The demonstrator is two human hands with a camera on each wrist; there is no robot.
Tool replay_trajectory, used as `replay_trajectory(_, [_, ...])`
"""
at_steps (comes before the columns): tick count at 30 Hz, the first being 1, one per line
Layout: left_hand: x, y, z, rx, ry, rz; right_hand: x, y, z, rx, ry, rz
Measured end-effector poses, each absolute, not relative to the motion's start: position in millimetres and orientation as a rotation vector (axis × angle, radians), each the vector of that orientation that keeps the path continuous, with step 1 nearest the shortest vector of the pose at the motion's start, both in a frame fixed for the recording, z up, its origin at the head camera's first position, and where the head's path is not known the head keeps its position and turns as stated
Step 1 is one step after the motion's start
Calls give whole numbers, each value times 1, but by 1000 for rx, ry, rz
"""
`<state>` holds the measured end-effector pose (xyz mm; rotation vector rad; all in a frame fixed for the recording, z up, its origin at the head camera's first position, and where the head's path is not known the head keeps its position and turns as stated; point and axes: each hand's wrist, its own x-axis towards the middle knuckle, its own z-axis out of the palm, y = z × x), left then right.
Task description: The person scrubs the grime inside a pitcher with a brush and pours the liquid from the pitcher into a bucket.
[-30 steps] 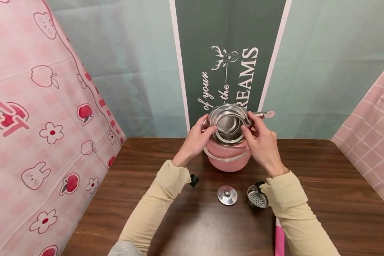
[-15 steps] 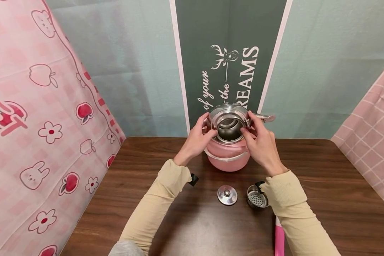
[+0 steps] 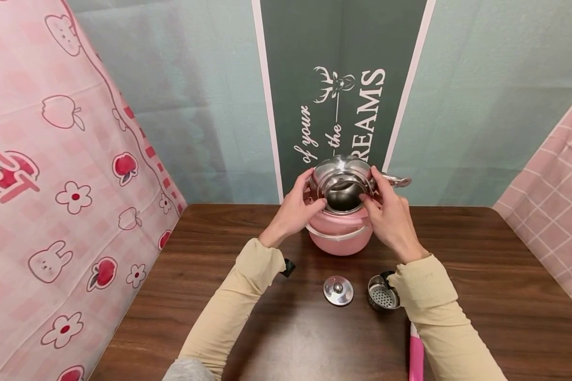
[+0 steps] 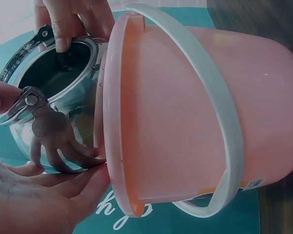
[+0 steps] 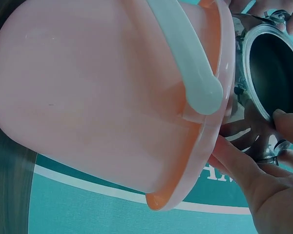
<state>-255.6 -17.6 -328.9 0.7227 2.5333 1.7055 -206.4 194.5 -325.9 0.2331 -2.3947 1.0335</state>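
Note:
Both hands hold a shiny steel kettle over the pink bucket, its round mouth tipped toward the person. My left hand grips the kettle's left side, thumb at the rim beside the handle hinge, as the left wrist view shows. Opposite it, my right hand grips the right side with its thumb on the rim. A spout sticks out to the right. The metal bail handle is swung aside from the mouth. In both wrist views the kettle's body lies close over the bucket's rim.
A small steel lid with a knob lies on the wooden table in front of the bucket. To its right stands a perforated strainer cup. A pink and white object lies partly under the right sleeve. Printed cloths hang around the table.
The kettle has tipped further toward the person, so more of its outer wall shows and its inner bottom is less visible. Both hands have turned slightly with it; the bucket has stayed put.

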Motion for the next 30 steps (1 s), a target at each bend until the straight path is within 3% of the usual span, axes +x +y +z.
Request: replay_trajectory(30, [-255, -15, -332, 890, 2631, 1583, -206, 197, -333, 197, -2380, 982])
